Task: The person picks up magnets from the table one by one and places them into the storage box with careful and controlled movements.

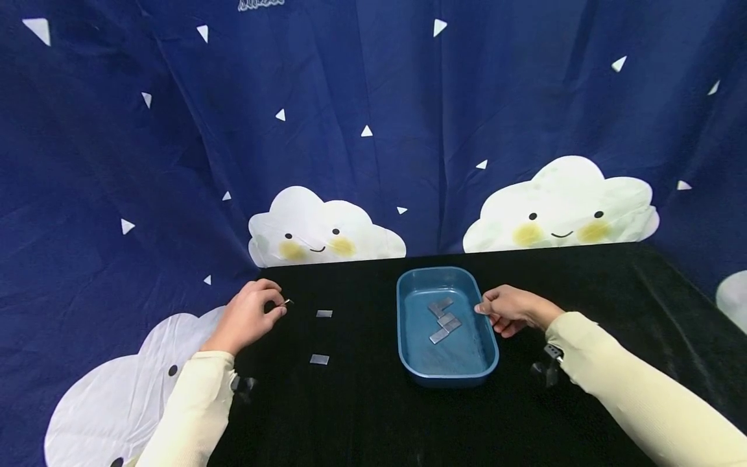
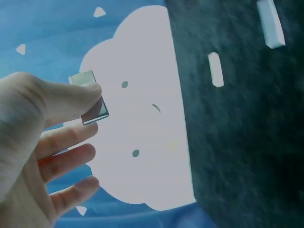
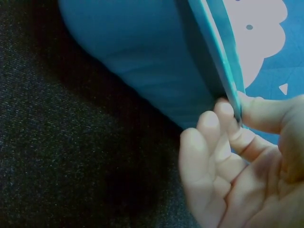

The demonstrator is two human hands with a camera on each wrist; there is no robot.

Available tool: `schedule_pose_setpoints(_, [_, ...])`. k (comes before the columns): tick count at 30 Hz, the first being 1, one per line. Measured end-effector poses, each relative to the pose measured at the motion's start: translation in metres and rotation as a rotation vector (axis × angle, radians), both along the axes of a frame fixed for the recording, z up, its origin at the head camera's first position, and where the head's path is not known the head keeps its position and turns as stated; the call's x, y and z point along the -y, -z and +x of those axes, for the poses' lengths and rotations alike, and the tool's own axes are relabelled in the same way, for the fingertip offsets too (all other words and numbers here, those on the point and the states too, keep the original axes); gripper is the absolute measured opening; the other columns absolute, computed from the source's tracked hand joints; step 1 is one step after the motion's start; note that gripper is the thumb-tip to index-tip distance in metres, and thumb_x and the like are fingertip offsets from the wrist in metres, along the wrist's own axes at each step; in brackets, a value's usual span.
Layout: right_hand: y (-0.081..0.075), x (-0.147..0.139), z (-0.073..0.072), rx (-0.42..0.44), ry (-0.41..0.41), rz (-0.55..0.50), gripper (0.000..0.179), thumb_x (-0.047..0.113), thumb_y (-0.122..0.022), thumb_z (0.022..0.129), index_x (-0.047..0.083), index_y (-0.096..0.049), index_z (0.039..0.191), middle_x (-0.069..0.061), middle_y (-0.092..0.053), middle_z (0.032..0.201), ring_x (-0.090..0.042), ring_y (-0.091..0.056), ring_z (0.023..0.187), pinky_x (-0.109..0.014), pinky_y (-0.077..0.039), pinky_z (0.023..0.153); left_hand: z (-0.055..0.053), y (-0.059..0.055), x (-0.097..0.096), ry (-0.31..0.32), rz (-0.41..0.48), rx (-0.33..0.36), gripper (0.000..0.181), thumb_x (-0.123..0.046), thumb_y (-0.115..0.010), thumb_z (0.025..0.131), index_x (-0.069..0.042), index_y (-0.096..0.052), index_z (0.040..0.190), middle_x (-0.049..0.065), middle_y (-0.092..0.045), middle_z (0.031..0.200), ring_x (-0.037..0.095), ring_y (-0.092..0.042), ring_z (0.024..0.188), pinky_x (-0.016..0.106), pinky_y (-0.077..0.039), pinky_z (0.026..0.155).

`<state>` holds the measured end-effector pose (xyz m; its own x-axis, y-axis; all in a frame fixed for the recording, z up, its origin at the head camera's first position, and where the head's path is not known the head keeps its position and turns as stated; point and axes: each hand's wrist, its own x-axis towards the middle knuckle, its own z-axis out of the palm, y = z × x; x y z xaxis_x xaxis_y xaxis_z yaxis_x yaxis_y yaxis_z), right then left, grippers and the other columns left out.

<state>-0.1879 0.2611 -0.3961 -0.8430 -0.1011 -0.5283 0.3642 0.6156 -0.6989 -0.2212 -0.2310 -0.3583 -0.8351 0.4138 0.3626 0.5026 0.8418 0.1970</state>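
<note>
Between thumb and fingers my left hand [image 1: 251, 316] pinches a small shiny metal block [image 2: 90, 97], held up at the left of the black cloth. Two more flat metal blocks lie on the cloth to its right, a far block [image 1: 324, 314] and a near block [image 1: 319, 359]. My right hand [image 1: 513, 310] grips the right rim of a blue rectangular tub [image 1: 448, 376], thumb over the edge and fingers beneath the rim outside. Several metal blocks [image 1: 449, 322] lie touching one another on the tub's floor.
Black cloth [image 1: 362, 421] covers the table under the tub. Behind it hangs a dark blue curtain [image 1: 327, 143] with white triangles and smiling clouds, which also runs along the left side. Small dark devices sit at both wrists.
</note>
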Motion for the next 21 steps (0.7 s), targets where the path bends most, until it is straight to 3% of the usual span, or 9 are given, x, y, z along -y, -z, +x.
schedule_pose_setpoints(11, [-0.003,0.002,-0.004,0.000,-0.013,0.021,0.022,0.028,-0.053,0.100,0.012,-0.054,0.084,-0.002,-0.058,0.077,-0.014,-0.059,0.065,-0.026,-0.054,0.060,-0.006,-0.022,-0.038,0.080,0.030,-0.060,0.006,-0.015,-0.077,0.082,-0.010,-0.073,0.082,0.011,-0.068,0.113,0.033,-0.060,0.111,0.050,-0.048,0.097])
schedule_pose_setpoints(21, [-0.003,0.001,-0.002,0.005,-0.007,0.033,0.022,0.030,-0.053,0.099,0.012,-0.056,0.088,-0.002,-0.059,0.077,-0.014,-0.060,0.066,-0.027,-0.054,0.062,-0.009,-0.017,-0.066,0.142,-0.027,-0.114,0.009,-0.019,-0.079,0.080,-0.012,-0.073,0.081,0.009,-0.069,0.111,0.031,-0.062,0.107,0.052,-0.051,0.086])
